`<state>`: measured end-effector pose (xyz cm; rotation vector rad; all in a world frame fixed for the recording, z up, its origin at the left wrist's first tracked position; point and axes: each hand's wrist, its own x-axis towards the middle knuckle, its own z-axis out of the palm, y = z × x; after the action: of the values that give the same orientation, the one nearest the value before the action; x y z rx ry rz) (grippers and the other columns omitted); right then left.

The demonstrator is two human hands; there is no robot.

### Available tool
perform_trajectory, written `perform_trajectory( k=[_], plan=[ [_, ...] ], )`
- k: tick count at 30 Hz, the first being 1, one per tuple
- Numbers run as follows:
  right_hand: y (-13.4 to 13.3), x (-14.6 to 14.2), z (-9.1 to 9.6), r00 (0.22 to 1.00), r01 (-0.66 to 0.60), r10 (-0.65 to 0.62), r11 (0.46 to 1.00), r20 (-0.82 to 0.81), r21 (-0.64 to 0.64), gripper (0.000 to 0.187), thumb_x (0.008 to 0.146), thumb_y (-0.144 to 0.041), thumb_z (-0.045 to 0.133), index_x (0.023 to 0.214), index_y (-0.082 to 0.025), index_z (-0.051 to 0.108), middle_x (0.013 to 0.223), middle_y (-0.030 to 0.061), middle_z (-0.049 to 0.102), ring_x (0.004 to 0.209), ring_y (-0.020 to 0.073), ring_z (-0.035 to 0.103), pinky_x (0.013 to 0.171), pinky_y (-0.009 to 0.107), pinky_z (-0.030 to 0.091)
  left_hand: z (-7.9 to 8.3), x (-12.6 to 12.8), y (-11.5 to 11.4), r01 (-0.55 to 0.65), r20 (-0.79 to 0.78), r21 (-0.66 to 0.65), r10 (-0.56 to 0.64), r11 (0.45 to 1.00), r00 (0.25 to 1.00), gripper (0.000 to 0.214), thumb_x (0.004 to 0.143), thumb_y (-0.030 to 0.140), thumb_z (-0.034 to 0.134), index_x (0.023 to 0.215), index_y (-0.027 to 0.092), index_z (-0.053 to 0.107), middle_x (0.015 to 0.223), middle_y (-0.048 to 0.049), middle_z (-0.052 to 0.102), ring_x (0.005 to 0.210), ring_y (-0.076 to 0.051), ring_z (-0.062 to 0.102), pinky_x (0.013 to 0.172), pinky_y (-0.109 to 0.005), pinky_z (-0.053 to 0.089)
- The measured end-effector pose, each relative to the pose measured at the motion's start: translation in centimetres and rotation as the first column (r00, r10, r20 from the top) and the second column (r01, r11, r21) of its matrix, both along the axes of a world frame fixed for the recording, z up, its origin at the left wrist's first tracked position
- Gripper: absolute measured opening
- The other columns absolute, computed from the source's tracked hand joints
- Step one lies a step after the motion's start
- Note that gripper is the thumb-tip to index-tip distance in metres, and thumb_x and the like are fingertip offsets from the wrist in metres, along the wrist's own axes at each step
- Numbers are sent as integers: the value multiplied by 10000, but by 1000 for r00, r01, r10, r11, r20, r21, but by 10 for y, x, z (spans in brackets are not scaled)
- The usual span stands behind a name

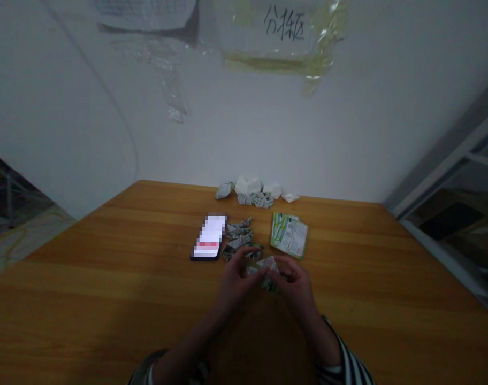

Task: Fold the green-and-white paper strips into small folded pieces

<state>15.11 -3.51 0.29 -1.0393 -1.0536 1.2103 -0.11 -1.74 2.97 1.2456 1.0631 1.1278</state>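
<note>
My left hand (236,282) and my right hand (297,283) meet near the middle of the table. Between their fingertips is a folded green-and-white printed packet (268,263), one corner standing up as a small peak. Both thumbs press on its near side, and the fingers partly hide it. Just beyond my left hand lie several crumpled, folded printed packets (239,235) in a row. Beyond my right hand rests a small stack of flat green-and-white printed packets (290,235).
A phone (210,235) with a lit, blurred screen lies left of the row. Crumpled white tissues (248,185) and more crumpled printed packets (256,199) sit at the wooden table's (107,256) back edge, against the wall (308,139). A shelf frame (448,155) stands at right.
</note>
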Motion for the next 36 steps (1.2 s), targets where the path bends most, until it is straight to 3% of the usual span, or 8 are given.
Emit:
perform_trajectory(
  k=[2,7,10,13,17,21,32,36],
  plan=[
    [-1,-1,1,1000,-16,16,1000,6,1,401,691,-355,764,1027,-187,624,797,48,761,716,218,715,626,292,558,-1,1,0,11,1,18,-11,1000,1000,482,661,308,769,1076,158,576,865,-46,708,752,-178,666,647,-242,508],
    [-3,-4,3,998,53,-54,998,31,36,531,718,-299,742,1199,-188,548,680,8,741,594,185,690,560,269,544,-4,2,1,-20,57,-97,26,995,998,539,601,372,805,1010,171,518,675,25,650,522,-124,602,503,-202,444],
    [-3,-3,3,990,118,-122,991,77,56,384,743,-303,717,1101,-191,633,806,48,756,719,208,704,626,294,556,-9,1,2,-7,55,-77,11,997,998,531,678,415,749,1056,189,453,604,59,603,484,-109,554,477,-183,398],
    [-3,2,5,969,183,-194,980,156,81,184,741,-307,712,885,-194,732,871,60,758,796,219,695,698,311,551,-12,1,0,17,-35,43,-15,999,999,430,782,394,661,1103,196,455,529,93,514,469,-94,493,470,-167,354],
    [0,8,8,973,142,-154,987,174,81,130,694,-288,746,798,-211,763,805,43,762,754,216,692,689,321,548,-7,0,0,49,-95,121,-38,991,995,205,827,348,596,925,171,633,749,-12,669,660,-139,603,582,-202,447],
    [1,10,9,992,46,-56,995,117,84,232,655,-271,776,879,-217,761,861,41,762,772,223,698,693,334,558,2,-4,1,-15,-125,79,25,997,992,209,775,317,648,897,176,742,926,-61,748,875,-221,664,757,-277,501],
    [-6,8,8,977,157,-167,984,130,86,420,739,-282,722,1153,-238,669,1003,18,745,906,245,690,819,397,553,5,-2,-1,-7,-14,-35,7,999,1000,487,582,198,806,1059,156,714,1097,-105,715,978,-264,664,846,-351,537],
    [-5,12,8,977,67,-89,991,191,120,297,766,-280,702,1059,-237,722,1036,45,739,924,258,695,838,410,546,7,-6,1,0,-74,28,2,1000,997,442,611,193,785,1048,162,720,1088,-104,717,987,-260,658,870,-363,522]
  ],
)
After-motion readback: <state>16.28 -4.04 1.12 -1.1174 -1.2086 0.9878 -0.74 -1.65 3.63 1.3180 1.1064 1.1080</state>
